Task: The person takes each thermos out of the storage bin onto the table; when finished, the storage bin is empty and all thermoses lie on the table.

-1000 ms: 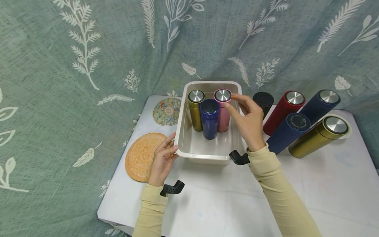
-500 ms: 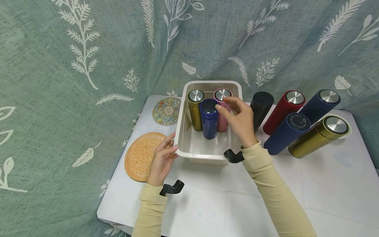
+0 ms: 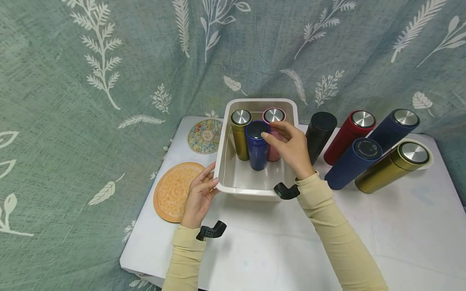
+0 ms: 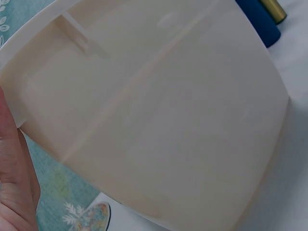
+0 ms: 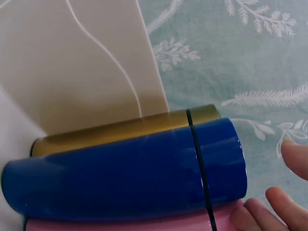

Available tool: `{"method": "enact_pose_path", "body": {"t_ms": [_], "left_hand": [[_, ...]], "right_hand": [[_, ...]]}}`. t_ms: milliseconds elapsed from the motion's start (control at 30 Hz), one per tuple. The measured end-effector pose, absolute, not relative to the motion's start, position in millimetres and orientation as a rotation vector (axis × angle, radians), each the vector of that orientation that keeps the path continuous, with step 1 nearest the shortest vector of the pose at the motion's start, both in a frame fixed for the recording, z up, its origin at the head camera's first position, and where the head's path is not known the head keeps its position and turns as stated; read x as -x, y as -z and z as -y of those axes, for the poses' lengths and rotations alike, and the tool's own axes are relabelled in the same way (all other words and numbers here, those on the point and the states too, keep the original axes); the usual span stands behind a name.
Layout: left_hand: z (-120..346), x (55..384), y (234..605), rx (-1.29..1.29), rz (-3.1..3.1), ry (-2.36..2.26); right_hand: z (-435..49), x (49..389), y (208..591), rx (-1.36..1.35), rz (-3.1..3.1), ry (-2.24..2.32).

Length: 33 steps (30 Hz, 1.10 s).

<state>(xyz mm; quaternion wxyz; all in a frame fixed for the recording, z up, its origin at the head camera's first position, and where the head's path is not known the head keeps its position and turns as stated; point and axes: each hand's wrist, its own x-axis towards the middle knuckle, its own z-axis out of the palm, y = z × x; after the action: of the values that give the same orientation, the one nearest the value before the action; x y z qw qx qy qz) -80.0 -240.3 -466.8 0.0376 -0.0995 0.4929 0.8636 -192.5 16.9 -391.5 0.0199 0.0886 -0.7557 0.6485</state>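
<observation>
My left hand (image 3: 200,196) holds the near-left corner of a white plastic bin (image 3: 251,190), thumb at the rim and fingers along its outer side. Three thermos bottles stand upright in the bin: a gold one (image 3: 240,139), a glossy blue one (image 3: 258,151) and a pink one (image 3: 274,115). Over the blue and pink lids hovers my right hand (image 3: 291,149), fingers bent and spread. In the right wrist view its thumb (image 5: 294,159) is apart from the blue bottle's lid, and its fingertips (image 5: 255,214) are right at the pink bottle's top.
To the bin's right stand a black bottle (image 3: 320,135), a red one (image 3: 347,139), two dark blue ones (image 3: 353,163) and a larger gold one (image 3: 391,167). Left of the bin lie an orange round mat (image 3: 172,192) and a patterned round mat (image 3: 205,136). A leaf-print cloth (image 3: 145,60) hangs behind.
My right hand has shifted left from the pink bottle's lid toward the blue bottle's lid. The left hand and the bin stay in place.
</observation>
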Motion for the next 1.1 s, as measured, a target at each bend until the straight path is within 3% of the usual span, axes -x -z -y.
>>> {"method": "enact_pose_path", "body": {"t_ms": [1100], "left_hand": [[239.9,79.8,466.9,0.321,-1.547,-2.634]], "right_hand": [[-0.7,197.8,398.5,-0.267,2.489,-1.945]]}}
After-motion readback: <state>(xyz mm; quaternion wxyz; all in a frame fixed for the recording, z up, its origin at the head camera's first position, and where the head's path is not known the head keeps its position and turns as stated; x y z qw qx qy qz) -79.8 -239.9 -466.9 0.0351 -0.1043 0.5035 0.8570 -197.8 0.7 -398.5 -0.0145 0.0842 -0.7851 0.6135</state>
